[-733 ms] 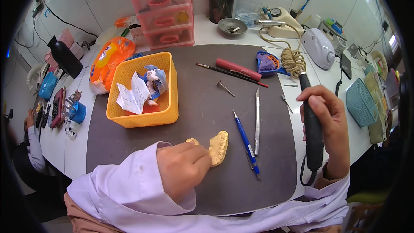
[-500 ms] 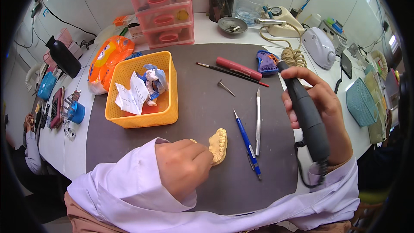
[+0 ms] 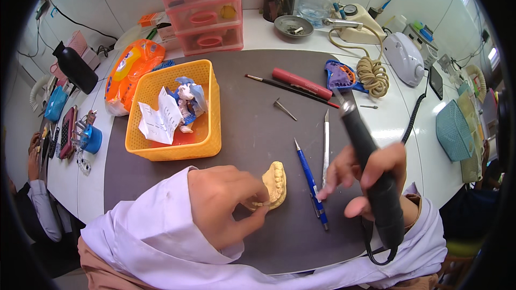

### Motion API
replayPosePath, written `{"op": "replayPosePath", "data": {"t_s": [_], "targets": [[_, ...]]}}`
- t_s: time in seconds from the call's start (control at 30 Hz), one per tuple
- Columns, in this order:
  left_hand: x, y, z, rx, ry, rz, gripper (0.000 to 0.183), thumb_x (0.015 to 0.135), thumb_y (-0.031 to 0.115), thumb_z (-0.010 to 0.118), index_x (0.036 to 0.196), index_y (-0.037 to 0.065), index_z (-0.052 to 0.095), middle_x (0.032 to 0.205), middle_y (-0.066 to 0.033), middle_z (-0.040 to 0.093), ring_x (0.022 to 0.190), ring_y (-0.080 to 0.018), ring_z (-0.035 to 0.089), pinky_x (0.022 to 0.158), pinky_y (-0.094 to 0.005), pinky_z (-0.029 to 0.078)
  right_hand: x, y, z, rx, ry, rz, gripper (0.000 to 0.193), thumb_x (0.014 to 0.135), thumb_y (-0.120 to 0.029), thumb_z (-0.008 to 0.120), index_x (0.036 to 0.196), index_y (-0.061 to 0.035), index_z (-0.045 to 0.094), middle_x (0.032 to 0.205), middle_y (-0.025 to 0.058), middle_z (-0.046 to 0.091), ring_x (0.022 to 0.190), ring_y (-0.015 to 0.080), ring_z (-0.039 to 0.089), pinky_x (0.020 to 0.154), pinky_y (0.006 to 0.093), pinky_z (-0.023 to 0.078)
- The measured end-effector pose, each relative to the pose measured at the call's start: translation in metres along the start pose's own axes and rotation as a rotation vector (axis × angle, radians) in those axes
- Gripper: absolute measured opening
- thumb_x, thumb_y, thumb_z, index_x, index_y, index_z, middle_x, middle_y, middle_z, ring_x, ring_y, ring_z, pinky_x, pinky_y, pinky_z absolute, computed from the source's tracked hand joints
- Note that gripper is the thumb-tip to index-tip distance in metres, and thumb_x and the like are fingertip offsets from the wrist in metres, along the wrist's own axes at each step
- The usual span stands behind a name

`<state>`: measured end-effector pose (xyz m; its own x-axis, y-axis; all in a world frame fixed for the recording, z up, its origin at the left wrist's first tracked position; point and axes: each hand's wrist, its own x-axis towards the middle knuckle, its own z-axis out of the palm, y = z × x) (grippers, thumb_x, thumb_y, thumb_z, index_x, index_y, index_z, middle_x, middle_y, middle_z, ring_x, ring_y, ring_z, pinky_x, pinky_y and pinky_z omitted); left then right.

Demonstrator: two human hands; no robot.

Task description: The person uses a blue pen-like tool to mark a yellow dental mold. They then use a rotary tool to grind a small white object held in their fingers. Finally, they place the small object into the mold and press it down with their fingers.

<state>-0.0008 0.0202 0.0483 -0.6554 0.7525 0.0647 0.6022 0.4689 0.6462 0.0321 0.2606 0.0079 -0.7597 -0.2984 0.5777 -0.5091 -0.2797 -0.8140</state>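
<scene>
**Seemingly setting up**

Pinching cream, toothed plaster cast (image 3: 277,185) at lower centre with nearly closed left hand (image 3: 220,198); loosely gripping thick black cylindrical handpiece (image 3: 385,204) at lower right with half-open right hand (image 3: 389,164). Probably calls for firmer hold next.

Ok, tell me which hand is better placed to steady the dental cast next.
Probably the left hand: its fingers touch the pale yellow dental cast, while the right hand holds the black handpiece.
</scene>
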Motion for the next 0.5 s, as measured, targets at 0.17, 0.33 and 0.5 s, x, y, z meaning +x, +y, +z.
{"op": "replayPosePath", "data": {"t_s": [0.17,0.33,0.5], "targets": [[0.002,-0.002,0.0,-0.101,-0.03,-0.06,0.018,0.065,0.005,0.07,0.083,0.004,0.066,0.077,-0.0071,0.066,0.069,-0.0194,0.063,0.064,-0.0273,0.05,0.004,-0.009,0.012,-0.529,-0.261,-0.034,0.035,0.07,-0.004,0.071,0.103,-0.011,0.063,0.102,0.015,0.057,0.089,0.0277,0.059,0.074,0.0332,0.049],[0.005,0.0,-0.004,-0.173,-0.056,-0.065,0.016,0.067,0.007,0.072,0.082,0.003,0.066,0.08,-0.0062,0.067,0.071,-0.018,0.063,0.066,-0.0268,0.049,-0.004,0.002,0.014,-0.505,-0.207,0.007,0.034,0.073,-0.004,0.067,0.106,-0.0095,0.062,0.107,0.0163,0.054,0.092,0.0289,0.058,0.075,0.032,0.048],[0.005,-0.005,-0.001,-0.393,-0.063,-0.013,0.014,0.068,0.015,0.072,0.077,0.007,0.068,0.071,-0.006,0.065,0.067,-0.0198,0.063,0.062,-0.0283,0.05,-0.007,0.002,0.016,-0.395,-0.206,0.004,0.03,0.071,0.001,0.068,0.099,-0.0074,0.059,0.103,0.0164,0.056,0.09,0.0283,0.059,0.074,0.0348,0.049]]}}
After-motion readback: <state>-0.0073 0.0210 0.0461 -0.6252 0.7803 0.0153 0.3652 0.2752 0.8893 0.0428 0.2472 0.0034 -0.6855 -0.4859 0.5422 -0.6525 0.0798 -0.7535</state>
